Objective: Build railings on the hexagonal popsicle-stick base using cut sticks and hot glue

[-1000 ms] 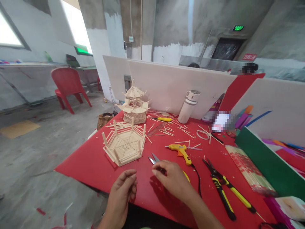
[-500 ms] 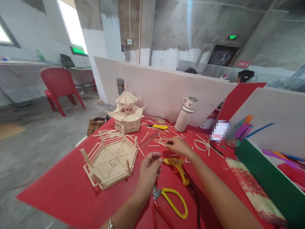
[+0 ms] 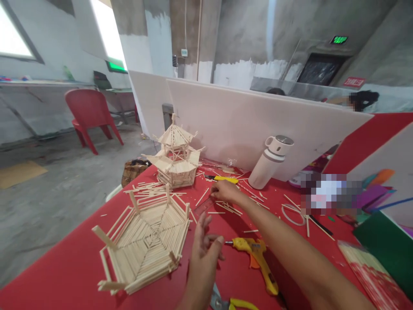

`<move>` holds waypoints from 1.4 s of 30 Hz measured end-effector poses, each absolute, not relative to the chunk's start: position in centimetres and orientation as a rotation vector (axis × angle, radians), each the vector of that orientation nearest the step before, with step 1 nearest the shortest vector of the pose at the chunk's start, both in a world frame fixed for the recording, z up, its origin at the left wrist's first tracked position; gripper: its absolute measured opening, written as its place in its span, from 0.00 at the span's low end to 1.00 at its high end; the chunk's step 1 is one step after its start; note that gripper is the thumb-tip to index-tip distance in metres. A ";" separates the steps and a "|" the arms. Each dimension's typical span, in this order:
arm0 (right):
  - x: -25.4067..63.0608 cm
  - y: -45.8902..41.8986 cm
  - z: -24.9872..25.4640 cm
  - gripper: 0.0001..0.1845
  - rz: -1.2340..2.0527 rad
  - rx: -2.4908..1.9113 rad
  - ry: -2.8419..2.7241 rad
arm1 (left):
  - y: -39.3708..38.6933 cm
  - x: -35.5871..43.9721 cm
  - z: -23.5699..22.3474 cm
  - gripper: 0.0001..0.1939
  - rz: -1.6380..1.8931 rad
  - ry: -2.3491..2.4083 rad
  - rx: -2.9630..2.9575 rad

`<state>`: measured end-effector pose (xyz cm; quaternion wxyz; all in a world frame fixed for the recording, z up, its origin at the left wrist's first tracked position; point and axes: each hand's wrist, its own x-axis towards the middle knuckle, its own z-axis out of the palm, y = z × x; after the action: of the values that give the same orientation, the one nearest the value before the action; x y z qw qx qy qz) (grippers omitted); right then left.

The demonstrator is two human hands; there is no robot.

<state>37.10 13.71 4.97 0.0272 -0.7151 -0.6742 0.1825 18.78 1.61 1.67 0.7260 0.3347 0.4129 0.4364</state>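
My left hand (image 3: 204, 256) hovers over the red table beside the glue gun's nozzle, fingers curved and apart, nothing visible in them. Farther off, my right hand (image 3: 226, 191) reaches down by the clear ruler (image 3: 204, 206) and some loose wooden sticks (image 3: 229, 208). Its fingers are bent together; what they hold, if anything, is hidden. A yellow glue gun (image 3: 254, 254) lies between my forearms. Pliers (image 3: 222, 301) with a yellow handle are partly cut off below. On the left lies an octagonal stick platform (image 3: 151, 234) with upright posts and railings.
A stick pagoda (image 3: 176, 157) stands at the back, near a yellow utility knife (image 3: 226, 179) and a pale flask (image 3: 271, 161). White boards (image 3: 232, 116) wall off the far edge. A bag of sticks (image 3: 371, 271) lies at the right by a green box (image 3: 380, 241).
My right hand has moved from above the loose sticks to the ruler's side. My left hand's fingers have spread more. The view has shifted closer to the table.
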 end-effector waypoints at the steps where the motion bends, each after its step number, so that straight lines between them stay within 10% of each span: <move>1: 37.3 14.5 4.7 0.16 0.562 -2.230 -2.086 | 1.6 18.8 1.5 0.40 0.973 0.910 0.736; 42: 39.9 19.7 2.8 0.18 0.535 -2.356 -2.099 | 1.8 19.0 0.9 0.34 0.985 1.010 0.698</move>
<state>39.85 19.71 2.83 -0.0294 -0.7358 -0.6556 0.1671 19.00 1.77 0.89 0.7062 0.3139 0.4544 0.4431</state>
